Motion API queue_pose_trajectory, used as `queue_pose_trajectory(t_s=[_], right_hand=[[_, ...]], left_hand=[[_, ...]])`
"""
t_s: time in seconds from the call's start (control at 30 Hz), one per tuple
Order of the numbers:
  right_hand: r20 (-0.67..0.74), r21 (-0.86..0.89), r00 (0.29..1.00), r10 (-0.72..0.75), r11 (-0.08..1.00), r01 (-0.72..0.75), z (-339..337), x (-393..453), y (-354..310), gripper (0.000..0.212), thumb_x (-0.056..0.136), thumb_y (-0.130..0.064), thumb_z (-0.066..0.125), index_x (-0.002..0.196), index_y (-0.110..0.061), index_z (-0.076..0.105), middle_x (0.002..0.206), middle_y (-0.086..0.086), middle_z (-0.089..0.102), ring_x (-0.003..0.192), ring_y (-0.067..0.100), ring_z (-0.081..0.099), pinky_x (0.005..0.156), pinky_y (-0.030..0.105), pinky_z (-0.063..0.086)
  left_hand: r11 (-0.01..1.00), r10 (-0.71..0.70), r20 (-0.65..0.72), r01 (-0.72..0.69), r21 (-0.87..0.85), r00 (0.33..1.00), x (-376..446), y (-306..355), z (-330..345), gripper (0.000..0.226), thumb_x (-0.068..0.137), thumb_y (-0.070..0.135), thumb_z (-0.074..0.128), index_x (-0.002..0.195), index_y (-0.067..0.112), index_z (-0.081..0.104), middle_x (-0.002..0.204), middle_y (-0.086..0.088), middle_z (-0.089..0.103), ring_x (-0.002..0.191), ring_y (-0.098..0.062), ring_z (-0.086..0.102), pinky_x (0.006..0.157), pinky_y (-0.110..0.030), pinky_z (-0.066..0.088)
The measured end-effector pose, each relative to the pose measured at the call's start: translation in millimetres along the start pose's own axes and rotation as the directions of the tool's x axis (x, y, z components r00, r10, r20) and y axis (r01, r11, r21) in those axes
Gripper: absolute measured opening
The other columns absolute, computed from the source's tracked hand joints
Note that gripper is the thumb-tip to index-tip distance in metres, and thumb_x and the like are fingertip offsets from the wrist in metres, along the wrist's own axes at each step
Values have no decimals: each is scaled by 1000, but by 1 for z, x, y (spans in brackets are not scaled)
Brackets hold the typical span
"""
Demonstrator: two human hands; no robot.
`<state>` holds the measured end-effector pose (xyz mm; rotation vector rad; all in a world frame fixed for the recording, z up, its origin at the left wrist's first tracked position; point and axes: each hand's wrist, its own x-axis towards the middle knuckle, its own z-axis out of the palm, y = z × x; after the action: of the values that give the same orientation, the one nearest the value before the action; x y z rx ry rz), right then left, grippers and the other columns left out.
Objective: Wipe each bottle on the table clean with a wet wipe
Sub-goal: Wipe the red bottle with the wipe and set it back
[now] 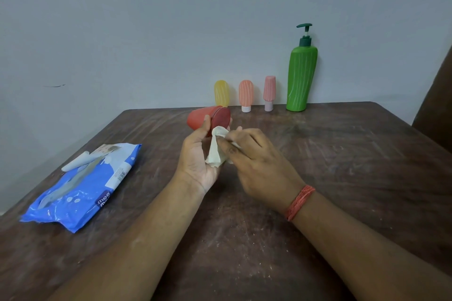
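My left hand (pixel 195 156) holds a red bottle (pixel 199 118) on its side above the table, its dark red cap end (pixel 221 117) turned toward me. My right hand (pixel 254 156) pinches a crumpled white wet wipe (pixel 216 151) against the lower edge of that cap. Along the wall at the back stand a yellow bottle (pixel 221 93), an orange bottle (pixel 246 95), a pink bottle (pixel 269 92) and a tall green pump bottle (pixel 301 76), all upright.
A blue pack of wet wipes (pixel 80 193) lies on the left of the dark wooden table (pixel 342 154), its flap peeled back. A brown piece of furniture (pixel 437 105) shows at the right edge. A grey wall runs behind the table.
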<state>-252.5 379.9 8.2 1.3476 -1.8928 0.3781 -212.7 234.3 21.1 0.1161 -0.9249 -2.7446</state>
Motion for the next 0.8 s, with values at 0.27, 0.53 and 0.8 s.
queue_pose_trajectory(t_s=[0.27, 0.53, 0.8], right_hand=[[18, -51, 967, 255, 966, -253, -5, 4, 6, 57, 83, -8, 45, 140, -4, 48, 143, 8, 45, 101, 25, 44, 86, 41, 47], [3, -27, 967, 254, 967, -254, -7, 7, 15, 51, 83, -10, 44, 132, -8, 56, 141, 7, 47, 113, 28, 45, 93, 47, 44], [62, -53, 986, 156, 987, -153, -10, 6, 13, 62, 80, -10, 48, 142, -9, 49, 143, 4, 48, 124, 29, 46, 100, 46, 39]], left_hand=[[999, 24, 16, -24, 25, 1000, 4, -7, 4, 41, 90, 25, 63, 118, -5, 67, 114, -20, 72, 98, -27, 73, 96, -42, 57], [1000, 3, 50, -4, 30, 999, 2, -8, 0, 36, 101, 22, 54, 121, -5, 66, 125, -23, 69, 112, -32, 70, 101, -49, 54], [999, -24, 25, 23, 36, 999, 0, -3, 4, 44, 102, 24, 53, 134, -7, 57, 133, -24, 63, 123, -34, 63, 103, -44, 53]])
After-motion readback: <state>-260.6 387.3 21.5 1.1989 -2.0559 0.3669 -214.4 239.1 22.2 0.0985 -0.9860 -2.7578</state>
